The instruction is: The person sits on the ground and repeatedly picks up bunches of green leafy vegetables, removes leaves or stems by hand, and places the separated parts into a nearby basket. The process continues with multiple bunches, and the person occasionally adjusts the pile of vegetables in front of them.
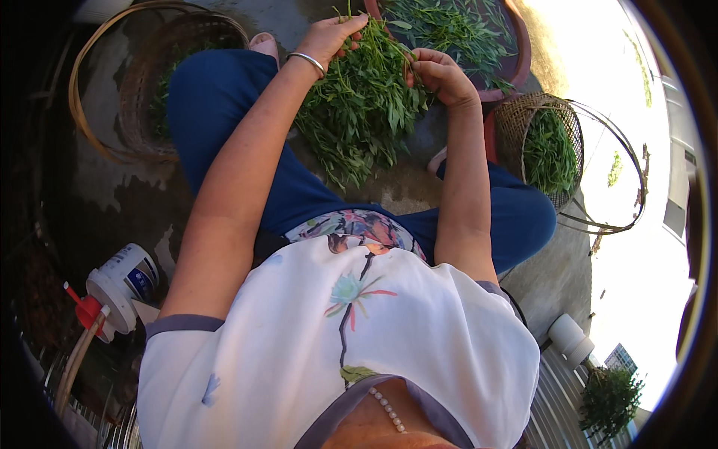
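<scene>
Between my knees lies a large heap of leafy green stems (359,118) on the wet concrete floor. My left hand (334,39), with a metal bangle at its wrist, grips some green stems at the heap's upper edge; one stalk sticks up past the fingers. At the heap's upper right, my right hand (440,73) pinches a thin leafy stem between thumb and fingers. Just beyond my hands, a wide reddish basin (524,45) holds more loose green stems.
A woven bamboo basket (507,126) of greens lies tipped by my right knee. Another handled basket (134,101) with greens stands beyond my left knee. A white plastic bucket (126,275) is at lower left, a white container (569,337) and a leafy plant (611,398) at lower right.
</scene>
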Tool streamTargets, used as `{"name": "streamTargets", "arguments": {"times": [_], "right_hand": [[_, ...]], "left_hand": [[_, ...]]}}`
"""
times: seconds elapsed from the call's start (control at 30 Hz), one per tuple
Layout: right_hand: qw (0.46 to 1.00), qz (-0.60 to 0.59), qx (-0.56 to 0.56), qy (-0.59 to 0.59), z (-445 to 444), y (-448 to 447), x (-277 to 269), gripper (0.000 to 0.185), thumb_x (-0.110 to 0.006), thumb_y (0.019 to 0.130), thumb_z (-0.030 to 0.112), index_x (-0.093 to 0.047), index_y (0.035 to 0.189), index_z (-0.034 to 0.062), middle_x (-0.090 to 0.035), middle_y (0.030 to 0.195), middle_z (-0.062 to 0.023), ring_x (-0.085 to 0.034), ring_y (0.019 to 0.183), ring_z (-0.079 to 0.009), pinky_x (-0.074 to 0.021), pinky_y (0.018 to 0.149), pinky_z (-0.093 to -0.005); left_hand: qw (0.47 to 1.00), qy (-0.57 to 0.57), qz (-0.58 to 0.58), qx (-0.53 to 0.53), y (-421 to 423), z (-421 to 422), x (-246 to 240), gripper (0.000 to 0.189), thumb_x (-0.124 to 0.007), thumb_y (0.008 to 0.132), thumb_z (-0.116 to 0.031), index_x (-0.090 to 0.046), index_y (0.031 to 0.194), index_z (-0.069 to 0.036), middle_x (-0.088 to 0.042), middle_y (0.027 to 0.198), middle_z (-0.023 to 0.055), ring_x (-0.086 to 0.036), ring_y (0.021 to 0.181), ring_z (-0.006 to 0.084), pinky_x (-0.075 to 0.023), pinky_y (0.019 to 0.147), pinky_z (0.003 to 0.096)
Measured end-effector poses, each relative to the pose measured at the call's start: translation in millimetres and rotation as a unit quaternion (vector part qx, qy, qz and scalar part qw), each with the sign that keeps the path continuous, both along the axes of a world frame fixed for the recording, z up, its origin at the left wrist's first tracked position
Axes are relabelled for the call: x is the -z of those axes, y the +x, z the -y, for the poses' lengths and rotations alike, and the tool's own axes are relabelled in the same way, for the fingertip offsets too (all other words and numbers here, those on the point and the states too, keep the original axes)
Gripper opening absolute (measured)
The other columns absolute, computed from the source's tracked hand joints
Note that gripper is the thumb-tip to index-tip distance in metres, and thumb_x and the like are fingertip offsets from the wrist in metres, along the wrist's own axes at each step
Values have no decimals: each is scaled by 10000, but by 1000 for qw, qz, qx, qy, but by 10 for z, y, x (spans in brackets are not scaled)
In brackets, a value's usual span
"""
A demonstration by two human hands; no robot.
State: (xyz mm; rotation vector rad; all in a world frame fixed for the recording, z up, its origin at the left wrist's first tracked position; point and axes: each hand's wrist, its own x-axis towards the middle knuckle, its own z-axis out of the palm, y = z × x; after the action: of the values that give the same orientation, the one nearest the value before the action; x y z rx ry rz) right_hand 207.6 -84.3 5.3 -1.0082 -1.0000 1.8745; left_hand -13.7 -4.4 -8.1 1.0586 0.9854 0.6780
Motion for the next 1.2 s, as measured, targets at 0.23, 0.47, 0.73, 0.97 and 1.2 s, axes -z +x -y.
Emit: {"name": "streamTargets", "arguments": {"times": [0.23, 0.47, 0.73, 0.97, 1.2], "right_hand": [[999, 40, -9, -9, 8, 22, 156, 140, -593, 756, 127, -574, 854, 28, -586, 718, -26, -564, 652, -111, -445, 650, -228], [996, 79, -32, -10, 29, -50, 56, 155, -606, 734, 127, -577, 849, 28, -588, 713, -22, -571, 629, -108, -449, 637, -211], [988, 83, 113, -57, 19, 38, 229, 115, -567, 742, 122, -566, 822, 39, -574, 742, -36, -566, 643, -134, -475, 633, -264], [941, 56, 311, -122, -57, -11, 421, 98, -526, 744, 82, -553, 800, 7, -542, 731, -60, -545, 615, -166, -475, 564, -303], [960, 90, 261, -34, -29, -2, 179, 144, -587, 764, 123, -572, 843, 4, -496, 652, 6, -393, 464, -72, -273, 414, -236]], "left_hand": [[998, 48, -30, 17, -6, 2, -5, 276, -671, 742, -360, -635, 910, -145, -564, 727, -73, -508, 624, 31, -348, 521, 204], [995, 70, -67, 28, 5, -2, -11, 303, -692, 716, -369, -642, 895, -129, -588, 751, -55, -511, 608, 30, -366, 519, 203], [993, 100, -65, 14, 20, -38, 95, 279, -697, 717, -329, -651, 832, -79, -594, 700, -25, -511, 593, 51, -393, 552, 212], [990, 101, -92, 34, 74, 31, 119, 249, -698, 715, -305, -650, 781, -70, -583, 666, -18, -504, 582, 54, -396, 552, 216], [990, 86, -102, 40, 62, 35, 44, 252, -690, 717, -317, -650, 761, -73, -571, 658, -23, -487, 587, 48, -389, 549, 216]]}}
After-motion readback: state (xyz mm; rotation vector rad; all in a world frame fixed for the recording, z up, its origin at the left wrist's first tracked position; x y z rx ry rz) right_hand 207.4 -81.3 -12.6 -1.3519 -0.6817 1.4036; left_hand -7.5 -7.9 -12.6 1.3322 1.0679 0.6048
